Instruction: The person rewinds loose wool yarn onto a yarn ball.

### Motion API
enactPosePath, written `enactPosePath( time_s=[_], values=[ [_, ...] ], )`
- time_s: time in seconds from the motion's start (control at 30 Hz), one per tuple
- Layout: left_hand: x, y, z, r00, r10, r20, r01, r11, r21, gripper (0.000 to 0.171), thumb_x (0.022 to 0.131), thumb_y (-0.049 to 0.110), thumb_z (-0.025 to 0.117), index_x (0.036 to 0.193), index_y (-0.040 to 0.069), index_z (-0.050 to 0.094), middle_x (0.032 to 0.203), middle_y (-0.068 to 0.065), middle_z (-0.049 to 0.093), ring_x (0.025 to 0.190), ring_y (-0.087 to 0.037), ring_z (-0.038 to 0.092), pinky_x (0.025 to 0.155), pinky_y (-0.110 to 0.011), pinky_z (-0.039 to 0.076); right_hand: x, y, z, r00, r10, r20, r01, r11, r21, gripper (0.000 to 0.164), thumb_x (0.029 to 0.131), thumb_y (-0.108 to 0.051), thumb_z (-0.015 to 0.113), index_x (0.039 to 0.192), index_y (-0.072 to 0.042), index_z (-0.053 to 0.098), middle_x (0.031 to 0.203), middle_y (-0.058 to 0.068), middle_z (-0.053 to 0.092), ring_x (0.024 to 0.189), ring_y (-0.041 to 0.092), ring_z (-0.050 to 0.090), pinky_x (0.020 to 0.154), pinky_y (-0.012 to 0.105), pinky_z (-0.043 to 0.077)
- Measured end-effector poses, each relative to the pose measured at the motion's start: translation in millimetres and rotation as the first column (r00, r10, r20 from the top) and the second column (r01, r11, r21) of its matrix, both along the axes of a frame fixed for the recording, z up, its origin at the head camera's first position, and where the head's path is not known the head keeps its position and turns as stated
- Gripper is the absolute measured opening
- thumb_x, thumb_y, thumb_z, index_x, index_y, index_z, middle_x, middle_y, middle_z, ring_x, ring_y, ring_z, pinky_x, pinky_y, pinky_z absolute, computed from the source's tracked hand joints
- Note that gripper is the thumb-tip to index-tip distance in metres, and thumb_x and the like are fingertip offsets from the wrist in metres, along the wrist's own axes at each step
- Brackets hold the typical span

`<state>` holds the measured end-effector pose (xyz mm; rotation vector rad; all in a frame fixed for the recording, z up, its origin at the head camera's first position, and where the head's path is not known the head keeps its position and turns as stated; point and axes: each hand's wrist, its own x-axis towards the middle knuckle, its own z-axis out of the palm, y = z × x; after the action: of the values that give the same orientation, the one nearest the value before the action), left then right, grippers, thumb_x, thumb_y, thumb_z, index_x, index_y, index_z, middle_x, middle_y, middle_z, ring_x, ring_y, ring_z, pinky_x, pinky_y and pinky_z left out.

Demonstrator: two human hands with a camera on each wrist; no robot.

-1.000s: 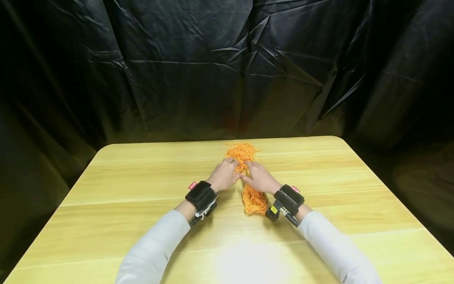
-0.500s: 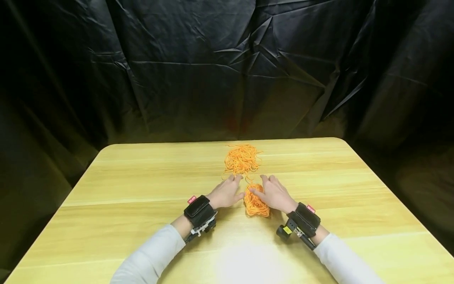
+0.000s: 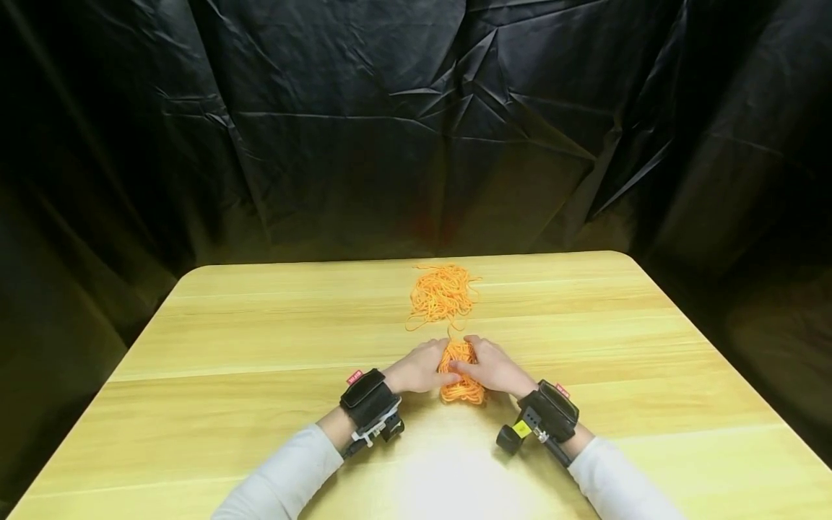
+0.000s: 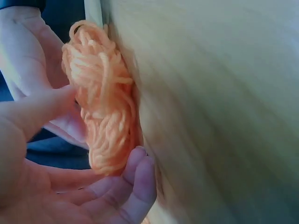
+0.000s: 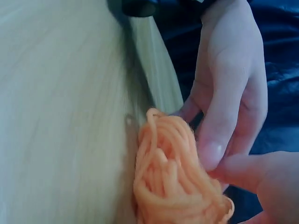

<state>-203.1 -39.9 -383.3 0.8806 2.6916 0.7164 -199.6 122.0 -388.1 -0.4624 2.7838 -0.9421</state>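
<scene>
A bundle of orange yarn point(image 3: 463, 394) lies on the table between both hands. My left hand point(image 3: 419, 368) holds its left side, thumb on top; in the left wrist view, its curled fingers point(image 4: 142, 179) reach round one end of the yarn bundle point(image 4: 112, 135). From the other side my right hand point(image 3: 497, 368) grips the bundle, with its thumb point(image 5: 243, 171) against the yarn in the right wrist view. Most of the right fingers are hidden there. The thumbs nearly meet over the bundle.
A loose, tangled pile of orange yarn point(image 3: 443, 292) lies farther back on the wooden table point(image 3: 260, 318). A thin strand trails between pile and bundle. Black sheeting point(image 3: 351, 180) hangs behind the table. Each wrist wears a black strap with a camera.
Both hands have come back from the loose pile toward me, spread apart beside the bundle, then closed in on it from both sides. The bundle has shifted slightly nearer to me.
</scene>
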Motion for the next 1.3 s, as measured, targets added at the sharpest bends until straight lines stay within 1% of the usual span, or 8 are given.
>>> enactPosePath(
  time_s=[0.2,0.4,0.63,0.8,0.93,1.1,1.17,1.3],
  values=[
    [-2.6,2,-1.6,1.0,-0.004,-0.025,0.006,0.997,0.075,0.047,0.076,0.011,0.067,0.116,-0.007,0.049,0.1,-0.016,0.059,0.094,-0.027,0.055,0.08,-0.035,0.046,-3.2,-7,-6.2,0.999,0.021,-0.044,-0.024,0.997,-0.074,0.046,0.078,-0.01,0.064,0.119,0.005,0.049,0.11,0.024,0.056,0.093,0.029,0.054,0.08,0.041,0.045],
    [-10.1,-5,11.2,0.999,0.048,-0.001,-0.047,0.976,0.211,0.057,0.079,0.015,0.065,0.125,-0.008,0.041,0.122,-0.024,0.049,0.111,-0.034,0.047,0.093,-0.044,0.039,-8.5,-5,2.9,1.0,0.004,0.011,0.0,0.95,-0.314,0.041,0.08,-0.001,0.06,0.119,0.006,0.048,0.114,0.028,0.051,0.088,0.031,0.061,0.068,0.029,0.052],
    [-15.1,-10,28.7,0.965,0.228,0.126,-0.26,0.882,0.392,0.073,0.08,0.038,0.064,0.134,0.001,0.032,0.131,-0.019,0.041,0.114,-0.029,0.045,0.092,-0.044,0.04,-18.2,-11,31.2,0.994,-0.11,0.003,0.094,0.835,-0.543,0.042,0.084,-0.011,0.06,0.122,0.003,0.047,0.126,0.023,0.045,0.097,0.036,0.058,0.074,0.033,0.051],
    [-16.7,-9,35.3,0.961,0.202,0.19,-0.273,0.803,0.53,0.041,0.082,0.029,0.063,0.113,0.005,0.056,0.103,-0.007,0.061,0.088,-0.015,0.055,0.076,-0.029,0.047,-22.5,-17,43.6,0.989,-0.147,0.027,0.128,0.737,-0.663,0.039,0.084,-0.011,0.06,0.118,0.002,0.047,0.113,0.021,0.054,0.085,0.02,0.062,0.069,0.023,0.05],
    [-18.3,-11,40.3,0.962,0.217,0.163,-0.272,0.783,0.559,0.022,0.081,0.022,0.065,0.092,0.003,0.064,0.076,-0.002,0.06,0.065,-0.01,0.051,0.057,-0.021,0.042,-23.5,-18,49.1,0.988,-0.153,-0.001,0.11,0.715,-0.691,0.036,0.083,-0.008,0.061,0.116,0.003,0.049,0.107,0.021,0.058,0.085,0.017,0.061,0.071,0.022,0.049],
    [-20.8,-18,48.0,0.963,0.217,0.16,-0.27,0.779,0.567,0.021,0.08,0.02,0.067,0.085,0.0,0.064,0.07,-0.004,0.06,0.059,-0.009,0.05,0.052,-0.02,0.04,-25.1,-20,49.7,0.984,-0.174,-0.029,0.104,0.708,-0.699,0.039,0.086,-0.018,0.059,0.12,-0.001,0.049,0.12,0.018,0.052,0.108,0.025,0.052,0.089,0.033,0.043],
    [-22.8,-20,51.6,0.959,0.191,0.209,-0.279,0.757,0.591,0.021,0.08,0.02,0.066,0.086,0.0,0.064,0.071,-0.005,0.062,0.059,-0.01,0.053,0.053,-0.021,0.043,-27.2,-22,46.5,0.992,-0.126,-0.012,0.073,0.645,-0.761,0.044,0.091,-0.028,0.049,0.126,-0.002,0.043,0.128,0.018,0.045,0.117,0.026,0.044,0.097,0.037,0.036],
    [-27.5,-25,61.8,0.941,0.134,0.312,-0.311,0.707,0.635,0.025,0.082,0.022,0.064,0.095,0.0,0.062,0.078,-0.008,0.065,0.062,-0.014,0.058,0.057,-0.026,0.05,-32.1,-29,35.2,0.992,0.117,0.05,-0.008,0.451,-0.892,0.059,0.096,-0.045,0.017,0.138,-0.003,0.024,0.131,0.008,0.042,0.119,0.016,0.04,0.104,0.038,0.025]
  ],
)
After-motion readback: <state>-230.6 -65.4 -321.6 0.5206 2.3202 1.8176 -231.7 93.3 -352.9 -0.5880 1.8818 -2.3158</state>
